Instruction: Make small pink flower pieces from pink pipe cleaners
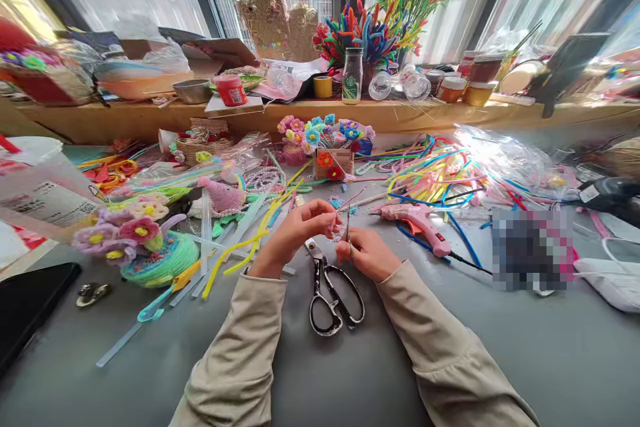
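Note:
My left hand (305,233) is closed, pinching a thin pink strand (354,199) at its fingertips, with a small clear bit beside it. Close by on the right, my right hand (369,255) is closed around a slim metal tool (349,223) that points upward; its exact kind is hard to make out. The tool's tip stands near the strand. Under both hands lie large scissors (333,297) with worn black handles, their blades partly hidden by my fingers. A pink hot glue gun (420,223) rests on the table to the right of my right hand.
Yellow pipe cleaners (235,250) and clear glue sticks (205,230) lie to the left, near a green yarn ball with fuzzy flowers (143,230). A flower-filled basket (333,163) stands behind my hands. Tangled pipe cleaners (435,173) cover the back right. A black phone-like slab (33,310) lies left.

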### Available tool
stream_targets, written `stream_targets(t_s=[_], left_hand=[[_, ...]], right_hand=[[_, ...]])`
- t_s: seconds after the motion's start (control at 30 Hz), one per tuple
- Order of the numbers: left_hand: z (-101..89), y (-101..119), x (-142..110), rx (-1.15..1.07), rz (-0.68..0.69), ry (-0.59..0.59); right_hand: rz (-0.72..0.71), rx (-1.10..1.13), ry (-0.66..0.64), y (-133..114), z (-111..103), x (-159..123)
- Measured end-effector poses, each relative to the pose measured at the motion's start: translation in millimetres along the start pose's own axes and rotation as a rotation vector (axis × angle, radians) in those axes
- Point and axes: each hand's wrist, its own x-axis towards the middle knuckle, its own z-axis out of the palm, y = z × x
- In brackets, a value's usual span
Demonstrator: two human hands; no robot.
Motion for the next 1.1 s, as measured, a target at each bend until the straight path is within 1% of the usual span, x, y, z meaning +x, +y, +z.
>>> stream_targets(t_s=[0.23, 0.43, 0.63, 0.8, 0.9, 1.0, 1.1], left_hand=[[1.4, 0.4, -2.2, 0.020, -0.070, -0.029], [1.4, 0.9, -1.2, 0.018, -0.045, -0.042], [2.4, 2.5, -2.3, 0.034, -0.066, -0.085], [2.4, 3.0, -2.2, -0.002, -0.080, -0.067], [2.2, 3.0, -1.9, -0.016, -0.076, -0.060], [2.2, 2.7, -2.1, -0.003, -0.078, -0.082], [2.1, 2.3, -2.7, -0.001, -0.100, -0.093]], right_hand=[[-0.011, -0.022, 0.003, 0.0, 2.1, -0.6], [0.025, -0.061, 0.018, 0.1, 2.6, 0.7], [-0.003, -0.025, 0.015, -0.7, 3.2, -1.0], [0.010, -0.028, 0.040, 1.2, 3.3, 0.1], [-0.009, -0.012, 0.046, 1.4, 3.4, 0.2], [-0.043, 0.013, 0.046, 1.1, 3.7, 0.0], [-0.024, -0.001, 0.067, 2.0, 4.5, 0.7]])
